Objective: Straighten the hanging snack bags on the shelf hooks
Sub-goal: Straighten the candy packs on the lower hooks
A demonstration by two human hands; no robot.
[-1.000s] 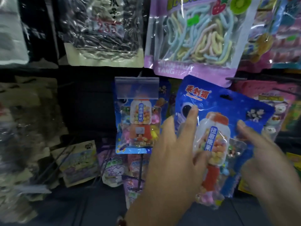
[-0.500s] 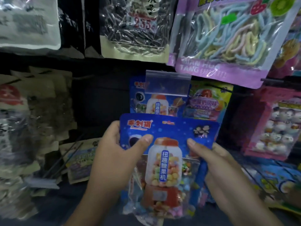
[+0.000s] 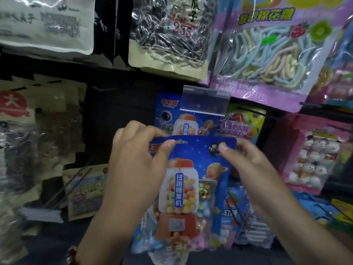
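Head view: both hands pinch the blue candy bag (image 3: 193, 180) at frame centre, left hand (image 3: 137, 165) on its top-left corner, right hand (image 3: 246, 161) top-right. An identical hung bag (image 3: 172, 115) sits just behind; a clear price tag (image 3: 205, 103) above.

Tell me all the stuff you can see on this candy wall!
blue gumball-machine candy bag: one, blue, centre, held by both hands
matching blue candy bag: one, blue, hanging behind it
clear plastic price-tag holder: one, see-through, above that
purple bag of pastel marshmallow ropes: one, top right
clear bag of dark sunflower seeds: one, top centre
pink bag of white animal marshmallows: one, right
yellow-green fruit candy bag: one, centre right
left hand: one, pinches top edge
right hand: one, pinches top corner
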